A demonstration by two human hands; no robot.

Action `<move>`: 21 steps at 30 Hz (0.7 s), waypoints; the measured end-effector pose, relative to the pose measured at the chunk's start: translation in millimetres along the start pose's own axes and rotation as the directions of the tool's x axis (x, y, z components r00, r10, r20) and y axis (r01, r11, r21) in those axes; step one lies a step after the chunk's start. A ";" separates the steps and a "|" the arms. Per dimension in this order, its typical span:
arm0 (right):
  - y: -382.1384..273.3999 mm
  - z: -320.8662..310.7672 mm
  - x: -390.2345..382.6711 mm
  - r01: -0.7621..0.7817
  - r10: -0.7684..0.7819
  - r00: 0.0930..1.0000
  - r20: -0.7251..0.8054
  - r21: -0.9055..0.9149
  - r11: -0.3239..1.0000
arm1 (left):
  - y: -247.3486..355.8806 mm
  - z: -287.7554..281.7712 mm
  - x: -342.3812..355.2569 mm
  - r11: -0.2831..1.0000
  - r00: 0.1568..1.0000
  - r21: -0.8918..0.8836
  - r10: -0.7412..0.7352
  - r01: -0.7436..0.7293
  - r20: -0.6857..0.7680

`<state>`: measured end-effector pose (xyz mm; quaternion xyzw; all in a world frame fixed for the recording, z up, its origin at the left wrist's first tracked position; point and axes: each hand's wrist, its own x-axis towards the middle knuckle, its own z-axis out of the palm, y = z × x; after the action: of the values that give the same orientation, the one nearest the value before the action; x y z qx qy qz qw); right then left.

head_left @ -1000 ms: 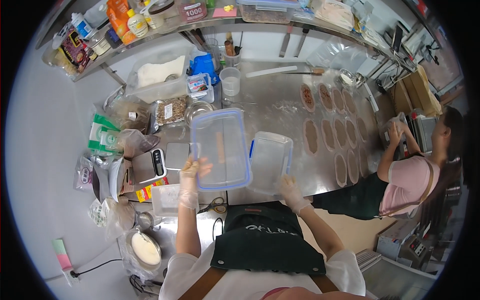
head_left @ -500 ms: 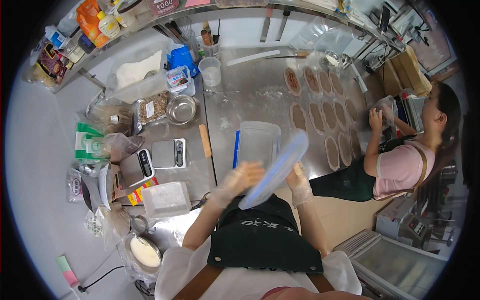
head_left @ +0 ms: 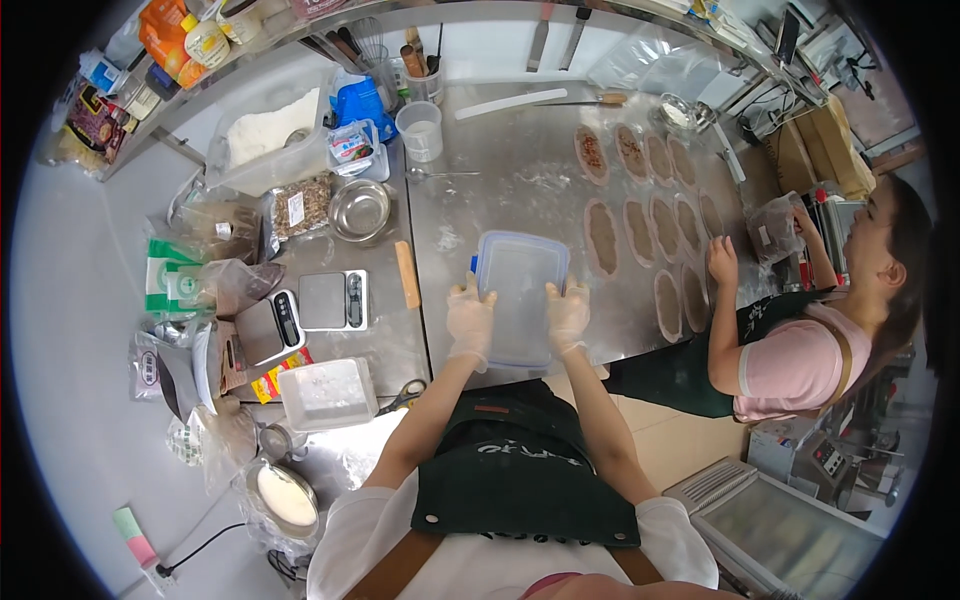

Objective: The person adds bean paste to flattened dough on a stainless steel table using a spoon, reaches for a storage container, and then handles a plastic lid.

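Note:
A clear rectangular plastic container stands on the steel table in front of me, and its blue-rimmed lid (head_left: 522, 290) now lies over its top. My left hand (head_left: 470, 318), in a thin see-through glove, grips the left edge with the thumb on the lid. At the right edge my right hand (head_left: 568, 318), gloved too, holds on in the same way. A blue clip (head_left: 474, 263) sticks out beyond the left side. Whether the lid is snapped down all round I cannot tell.
Right of the container lie several flat oval dough pieces with brown filling (head_left: 602, 238). A wooden stick (head_left: 408, 275), two digital scales (head_left: 322, 300), scissors (head_left: 405, 396) and a white tub (head_left: 327, 393) are at the left. A co-worker (head_left: 800, 340) stands at the right, holding a clear bag (head_left: 776, 228).
The lid, tilted upright in my right hand before, now lies flat over the container. Both hands have come to its sides. The co-worker has lifted the bag and drawn one hand back.

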<state>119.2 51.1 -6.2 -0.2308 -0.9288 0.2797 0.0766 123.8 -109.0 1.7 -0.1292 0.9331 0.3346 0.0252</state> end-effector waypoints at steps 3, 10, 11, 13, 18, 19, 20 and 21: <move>0.8 3.9 -6.5 0.033 -0.038 0.999 -0.038 -0.126 0.991 | -9.7 8.4 1.4 0.993 1.000 0.120 0.011 -0.014 0.028; -1.4 -2.6 -15.3 -0.061 0.057 0.998 0.036 0.152 0.987 | -13.1 1.6 -8.7 0.999 0.997 0.037 -0.015 0.013 0.070; 1.2 -1.3 -14.6 -0.118 0.105 0.992 0.069 0.214 0.970 | -12.6 1.3 -7.8 0.999 0.997 0.038 -0.019 0.016 0.072; 3.9 -2.5 -11.2 -0.153 0.127 0.984 0.127 0.220 0.963 | -12.4 0.0 -5.0 0.998 0.995 -0.032 -0.045 0.047 0.086; 9.0 -1.7 -12.6 -0.186 0.144 0.973 0.180 0.244 0.952 | -19.1 0.8 -2.3 0.993 0.988 -0.072 -0.081 0.091 0.131; 7.3 -4.8 -13.1 -0.162 0.129 0.978 0.161 0.213 0.963 | -20.2 1.6 -3.0 0.993 0.989 -0.083 -0.076 0.087 0.128; 6.0 -7.0 -13.5 -0.139 0.114 0.983 0.142 0.181 0.974 | -21.1 2.3 -4.1 0.993 0.988 -0.080 -0.079 0.090 0.133; 5.8 -7.3 -13.6 -0.143 0.118 0.982 0.144 0.178 0.973 | -21.7 3.1 -5.1 0.990 0.988 -0.099 -0.087 0.100 0.124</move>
<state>135.4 52.4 -3.5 -0.2642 -0.8839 0.3854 0.0174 134.2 -122.0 -13.4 -0.1538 0.9040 0.3887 0.0900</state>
